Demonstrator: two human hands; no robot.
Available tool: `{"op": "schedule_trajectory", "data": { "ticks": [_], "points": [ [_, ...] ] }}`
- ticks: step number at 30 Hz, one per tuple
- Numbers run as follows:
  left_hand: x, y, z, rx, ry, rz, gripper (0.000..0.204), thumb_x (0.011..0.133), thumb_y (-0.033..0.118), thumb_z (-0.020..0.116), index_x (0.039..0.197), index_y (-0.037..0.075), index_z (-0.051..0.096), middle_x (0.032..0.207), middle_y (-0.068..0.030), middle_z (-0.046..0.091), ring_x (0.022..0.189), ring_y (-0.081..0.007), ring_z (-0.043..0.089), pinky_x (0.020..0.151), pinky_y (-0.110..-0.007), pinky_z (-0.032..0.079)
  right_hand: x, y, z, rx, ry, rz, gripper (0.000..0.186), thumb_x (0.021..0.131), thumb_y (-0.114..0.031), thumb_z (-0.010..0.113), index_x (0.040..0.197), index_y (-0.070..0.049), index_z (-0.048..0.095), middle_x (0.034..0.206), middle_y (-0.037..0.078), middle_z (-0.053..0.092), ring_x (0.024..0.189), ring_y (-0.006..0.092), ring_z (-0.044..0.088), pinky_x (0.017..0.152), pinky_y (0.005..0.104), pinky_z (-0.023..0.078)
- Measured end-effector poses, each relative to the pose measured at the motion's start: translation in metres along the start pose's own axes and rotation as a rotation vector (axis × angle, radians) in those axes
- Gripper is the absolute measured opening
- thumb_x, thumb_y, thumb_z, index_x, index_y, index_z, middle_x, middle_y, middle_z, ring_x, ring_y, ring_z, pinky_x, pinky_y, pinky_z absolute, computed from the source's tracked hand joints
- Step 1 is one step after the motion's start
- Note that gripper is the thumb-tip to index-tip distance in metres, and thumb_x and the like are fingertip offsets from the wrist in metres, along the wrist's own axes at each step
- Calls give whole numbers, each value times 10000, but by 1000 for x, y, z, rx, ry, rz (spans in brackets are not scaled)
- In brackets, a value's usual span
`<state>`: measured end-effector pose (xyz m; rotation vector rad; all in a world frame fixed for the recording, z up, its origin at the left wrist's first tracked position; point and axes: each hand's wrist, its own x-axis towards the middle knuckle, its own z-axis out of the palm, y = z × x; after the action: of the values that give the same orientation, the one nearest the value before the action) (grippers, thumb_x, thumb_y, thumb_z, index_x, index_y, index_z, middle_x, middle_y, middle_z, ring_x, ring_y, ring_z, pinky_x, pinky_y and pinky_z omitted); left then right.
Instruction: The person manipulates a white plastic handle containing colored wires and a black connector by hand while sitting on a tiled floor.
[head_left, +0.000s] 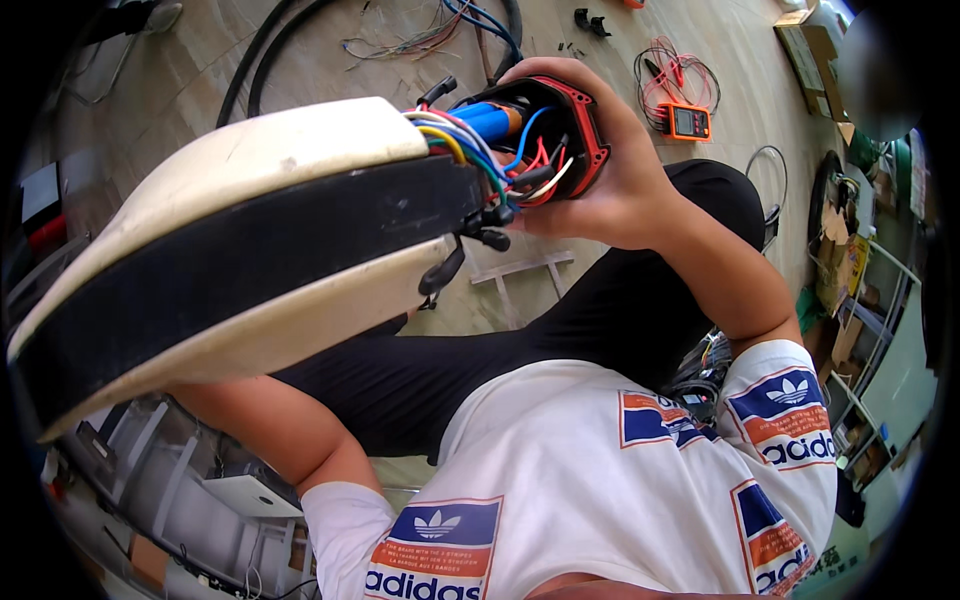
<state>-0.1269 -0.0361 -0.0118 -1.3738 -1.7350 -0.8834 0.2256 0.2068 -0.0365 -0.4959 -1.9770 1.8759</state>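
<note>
My right hand is wrapped round a black open-ended housing with a red rim. Inside it sit a blue cylinder and several loose coloured wires. A bundle of wires runs from there into the end of a large curved shell, cream above and below with a black band between. Black-sleeved cable ends hang at that end. The shell stretches up in front of me to the left. My left forearm passes behind its underside, and the left hand and its fingers are hidden there.
An orange multimeter with coiled red and black leads lies on the tiled floor, right of the housing. Thick black cable and thin loose wires lie beyond. A cardboard box and cluttered shelving stand right.
</note>
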Motion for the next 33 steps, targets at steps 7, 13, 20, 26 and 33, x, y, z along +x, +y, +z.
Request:
{"op": "schedule_trajectory", "data": {
  "ticks": [7, 13, 20, 26, 33],
  "points": [
    [-8, 9, 2, 12, 2, -53, 531, 849, 468, 728, 1000, -42, 731, 929, -129, 752, 755, -230, 741, 714, -335, 578, 0, -4, -4, -55, -10, -55, 1011, 581, -1, 912, 1438, -19, 377, 1334, 112, 528, 1232, 201, 542, 1066, 346, 447],
    [-7, 8, 1, 15, 7, -74, 520, 837, 453, 741, 994, -42, 730, 928, -127, 752, 756, -225, 740, 715, -333, 577, -2, -10, -13, 119, -52, 133, 1024, 602, -89, 932, 1450, -5, 366, 1348, 125, 526, 1236, 204, 538, 1065, 348, 446],
    [-5, 5, -4, 31, 12, -91, 507, 824, 436, 756, 988, -42, 730, 927, -125, 752, 757, -218, 738, 717, -331, 576, 3, -16, -23, 428, -276, 288, 895, 633, -72, 875, 1398, 1, 416, 1204, 102, 598, 1103, 173, 588, 982, 320, 477],
    [-8, -3, -6, 32, 19, -118, 496, 812, 422, 769, 983, -43, 730, 926, -123, 752, 758, -213, 736, 718, -330, 575, -1, -14, -22, 248, -313, 286, 777, 648, -40, 815, 1346, -17, 474, 1077, 85, 658, 967, 136, 645, 864, 292, 541],
    [-14, -15, -18, 47, 37, -151, 485, 798, 405, 784, 977, -43, 730, 925, -120, 752, 759, -206, 734, 720, -328, 574, -9, -7, -11, 291, -260, 203, 739, 672, -51, 794, 1340, -28, 479, 1113, 84, 651, 1019, 132, 621, 888, 294, 517]
  ]
}}
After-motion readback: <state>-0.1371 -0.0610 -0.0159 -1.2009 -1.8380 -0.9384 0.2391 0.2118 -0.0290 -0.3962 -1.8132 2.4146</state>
